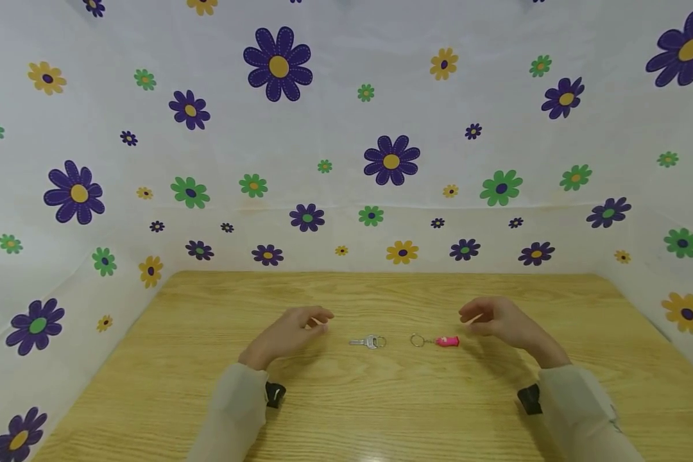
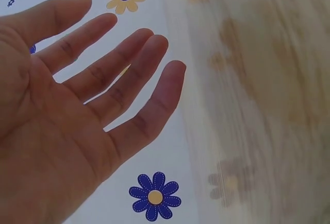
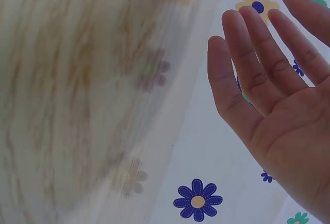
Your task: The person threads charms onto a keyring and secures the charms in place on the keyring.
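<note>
A silver key (image 1: 360, 342) lies flat on the wooden table, its blade pointing left and a small ring at its right end. To its right lies a keychain with a bright pink charm (image 1: 447, 341), a short chain and a metal ring (image 1: 418, 341) that faces the key. My left hand (image 1: 293, 330) hovers left of the key, fingers relaxed and holding nothing. Just right of the pink charm is my right hand (image 1: 499, 321), also empty, with loosely bent fingers. Both wrist views show the spread fingers of the left hand (image 2: 103, 90) and right hand (image 3: 278, 90).
The light wood tabletop (image 1: 381, 410) reaches back to a white cloth (image 1: 335, 128) printed with purple, green and yellow flowers, which also hangs along both sides. A black strap (image 1: 274, 394) is on the left wrist and another black strap (image 1: 529, 399) on the right.
</note>
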`<state>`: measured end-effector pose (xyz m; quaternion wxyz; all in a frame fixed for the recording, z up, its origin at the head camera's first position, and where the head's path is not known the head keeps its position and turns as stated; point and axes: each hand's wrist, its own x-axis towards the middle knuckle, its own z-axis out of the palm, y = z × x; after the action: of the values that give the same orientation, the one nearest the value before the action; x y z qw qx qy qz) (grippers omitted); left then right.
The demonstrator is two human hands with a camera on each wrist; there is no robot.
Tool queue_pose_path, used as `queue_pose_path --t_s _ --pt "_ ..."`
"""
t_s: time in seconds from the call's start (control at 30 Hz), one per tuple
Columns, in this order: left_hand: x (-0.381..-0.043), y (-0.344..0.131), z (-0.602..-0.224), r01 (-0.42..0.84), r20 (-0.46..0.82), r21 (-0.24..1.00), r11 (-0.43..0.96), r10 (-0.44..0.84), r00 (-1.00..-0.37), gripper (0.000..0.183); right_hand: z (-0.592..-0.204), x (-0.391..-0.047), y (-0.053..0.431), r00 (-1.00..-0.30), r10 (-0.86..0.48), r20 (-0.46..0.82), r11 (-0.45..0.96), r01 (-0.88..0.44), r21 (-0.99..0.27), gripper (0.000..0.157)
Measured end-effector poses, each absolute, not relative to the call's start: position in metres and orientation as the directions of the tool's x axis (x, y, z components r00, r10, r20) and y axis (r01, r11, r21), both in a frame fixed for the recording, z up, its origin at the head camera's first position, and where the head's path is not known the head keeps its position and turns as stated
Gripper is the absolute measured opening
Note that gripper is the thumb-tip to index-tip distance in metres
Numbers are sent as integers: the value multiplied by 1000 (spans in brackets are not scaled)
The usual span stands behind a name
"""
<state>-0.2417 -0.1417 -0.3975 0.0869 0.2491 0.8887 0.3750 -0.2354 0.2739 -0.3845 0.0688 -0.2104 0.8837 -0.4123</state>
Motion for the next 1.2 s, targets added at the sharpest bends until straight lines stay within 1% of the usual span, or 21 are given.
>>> queue_pose_path --t_s 0.2,0.5,0.73,0.87,1.07,1.2 --pt "-245 -137 -398 368 14 729 577 525 -851 32 -387 -240 270 -882 -469 42 565 -336 -754 31" --pt "-251 -130 -400 361 -10 758 544 562 -827 33 -388 -248 263 -869 -494 -21 574 -307 -759 36" --pt "-258 -121 -405 310 -54 799 515 575 -816 37 -385 -251 258 -861 -505 -56 579 -289 -763 39" --pt "-261 -117 -407 293 -72 804 517 574 -815 39 -386 -253 256 -846 -530 -60 566 -300 -768 39" --pt "-265 -113 -407 308 -90 784 538 590 -802 42 -394 -257 256 -815 -578 -47 521 -324 -789 41" --pt "-268 -109 -406 323 -96 776 542 607 -789 45 -396 -258 255 -813 -579 -54 518 -316 -795 41"
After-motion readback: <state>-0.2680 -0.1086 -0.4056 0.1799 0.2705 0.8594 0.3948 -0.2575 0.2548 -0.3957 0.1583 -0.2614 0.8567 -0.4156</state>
